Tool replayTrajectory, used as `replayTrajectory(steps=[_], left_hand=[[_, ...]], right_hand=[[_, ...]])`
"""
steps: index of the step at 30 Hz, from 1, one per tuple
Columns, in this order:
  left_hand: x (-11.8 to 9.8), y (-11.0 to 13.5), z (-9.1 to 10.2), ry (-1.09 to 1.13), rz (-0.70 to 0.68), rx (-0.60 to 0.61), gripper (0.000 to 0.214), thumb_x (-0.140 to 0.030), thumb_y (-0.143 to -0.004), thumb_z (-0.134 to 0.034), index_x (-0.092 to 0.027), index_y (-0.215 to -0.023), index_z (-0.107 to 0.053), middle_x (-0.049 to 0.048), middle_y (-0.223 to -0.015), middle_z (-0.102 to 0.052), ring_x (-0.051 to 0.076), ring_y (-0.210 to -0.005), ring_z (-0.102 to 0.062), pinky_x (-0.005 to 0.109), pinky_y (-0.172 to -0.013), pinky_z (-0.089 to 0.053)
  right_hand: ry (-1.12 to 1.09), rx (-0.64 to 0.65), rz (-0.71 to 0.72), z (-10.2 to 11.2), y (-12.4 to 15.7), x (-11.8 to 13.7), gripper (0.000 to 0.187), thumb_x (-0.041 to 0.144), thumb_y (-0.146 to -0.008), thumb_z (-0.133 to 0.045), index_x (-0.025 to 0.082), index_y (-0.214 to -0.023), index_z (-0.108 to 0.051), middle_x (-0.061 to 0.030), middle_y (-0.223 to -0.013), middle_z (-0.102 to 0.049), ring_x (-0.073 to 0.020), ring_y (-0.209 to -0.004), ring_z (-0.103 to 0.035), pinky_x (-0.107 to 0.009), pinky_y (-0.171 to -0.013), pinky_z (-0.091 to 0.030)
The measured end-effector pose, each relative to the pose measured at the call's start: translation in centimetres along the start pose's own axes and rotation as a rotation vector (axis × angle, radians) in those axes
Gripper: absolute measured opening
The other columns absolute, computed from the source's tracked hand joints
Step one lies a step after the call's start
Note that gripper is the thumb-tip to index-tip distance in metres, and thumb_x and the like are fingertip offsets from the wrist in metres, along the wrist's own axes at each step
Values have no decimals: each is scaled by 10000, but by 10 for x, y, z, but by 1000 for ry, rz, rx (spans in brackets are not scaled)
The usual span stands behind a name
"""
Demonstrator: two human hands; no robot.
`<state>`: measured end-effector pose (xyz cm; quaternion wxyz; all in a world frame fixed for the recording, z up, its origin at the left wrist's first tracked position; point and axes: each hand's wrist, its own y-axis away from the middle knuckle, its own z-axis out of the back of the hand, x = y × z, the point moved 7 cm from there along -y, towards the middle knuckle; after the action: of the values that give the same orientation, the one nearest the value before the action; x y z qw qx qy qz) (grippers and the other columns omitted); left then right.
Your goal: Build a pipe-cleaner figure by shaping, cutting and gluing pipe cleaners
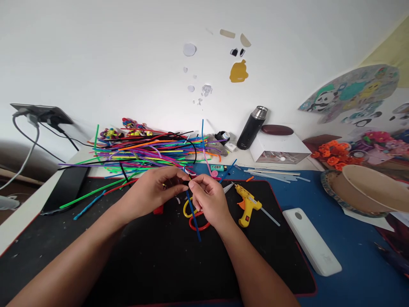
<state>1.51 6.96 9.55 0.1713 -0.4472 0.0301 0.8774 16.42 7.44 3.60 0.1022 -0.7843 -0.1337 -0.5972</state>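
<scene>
Over the black mat (159,264), my left hand (159,189) and my right hand (209,198) meet fingertip to fingertip, both pinched closed. A blue pipe cleaner (193,213) runs through the pinch, its lower end slanting down toward me. Something small and dark (185,183) shows between the fingertips; its shape is mostly covered. Beneath my right hand lie scissors (191,225) with red and yellow handles, partly hidden by the hand and the pipe cleaner. To their right rests a yellow glue gun (247,204) with a clear stick in its back.
A heap of coloured pipe cleaners (150,149) lies along the wall. A black thermos (252,128), a white box (277,147), glue sticks (275,174), a white case (311,241) and a bowl (367,187) stand rightward. A phone (65,189) lies left.
</scene>
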Motion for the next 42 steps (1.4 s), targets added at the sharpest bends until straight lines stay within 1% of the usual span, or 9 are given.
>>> replayTrajectory(steps=[3, 8, 15, 23, 25, 30, 34, 38, 42], left_hand=[[-3, 0, 1, -25, -28, 5, 207, -383, -969, -687, -238, -1090, -771, 60, -1028, -798, 218, -910, -728, 285, -782, -545], [-6, 0, 2, -73, -66, -5, 211, -406, -987, -678, -230, -1036, -784, 56, -985, -805, 206, -873, -722, 277, -777, -532], [0, 1, 1, -79, -38, 2, 203, -393, -971, -691, -224, -1035, -785, 25, -893, -798, 166, -751, -706, 231, -675, -509], [-1, 0, 1, -81, -30, -15, 212, -416, -952, -697, -226, -967, -789, 26, -863, -797, 169, -733, -701, 235, -676, -517], [1, -1, 0, -74, -13, -14, 224, -426, -950, -691, -226, -976, -790, 33, -876, -799, 180, -753, -709, 244, -689, -529], [7, -1, 0, -21, -1, -9, 251, -426, -943, -714, -231, -1082, -791, 69, -1044, -821, 230, -930, -746, 281, -792, -577], [7, -1, 4, -44, -28, -32, 232, -417, -954, -711, -225, -1053, -795, 60, -980, -817, 212, -870, -741, 274, -782, -576], [3, -1, 6, -61, -40, -27, 287, -463, -960, -694, -225, -1075, -805, 73, -1006, -823, 227, -913, -753, 288, -818, -585], [3, -2, 7, -80, -14, -25, 311, -500, -946, -698, -224, -1028, -815, 82, -972, -825, 239, -895, -752, 301, -814, -590]], right_hand=[[13, 5, -6, 0, 1, 0, 354, 540, -908, -728, 214, -840, -607, 105, -496, -465, -71, -372, -390, -218, -408, -290], [21, 11, -10, 0, 0, -1, 355, 535, -907, -735, 217, -822, -602, 104, -496, -466, -73, -372, -399, -221, -412, -293], [4, 31, -20, 0, -1, -5, 378, 562, -901, -744, 213, -842, -613, 105, -494, -472, -70, -370, -391, -221, -408, -274], [-9, 38, -31, -1, -2, -4, 398, 582, -870, -763, 221, -821, -601, 111, -480, -464, -71, -359, -387, -221, -396, -270], [-16, 34, -37, -1, -3, -4, 400, 587, -862, -768, 224, -826, -602, 115, -474, -449, -75, -358, -390, -219, -391, -268], [-29, 13, -16, 1, -2, -2, 381, 558, -888, -759, 217, -836, -597, 111, -484, -467, -67, -355, -386, -218, -395, -266], [-33, 18, -5, 1, -1, -1, 348, 519, -911, -753, 214, -842, -601, 107, -489, -474, -67, -362, -394, -219, -404, -265], [-28, 21, -13, 2, -1, -4, 359, 531, -913, -749, 217, -832, -596, 107, -496, -469, -67, -366, -394, -220, -407, -271], [-29, 20, -21, 2, -2, -6, 370, 543, -902, -755, 218, -831, -594, 109, -501, -461, -67, -366, -398, -217, -403, -269]])
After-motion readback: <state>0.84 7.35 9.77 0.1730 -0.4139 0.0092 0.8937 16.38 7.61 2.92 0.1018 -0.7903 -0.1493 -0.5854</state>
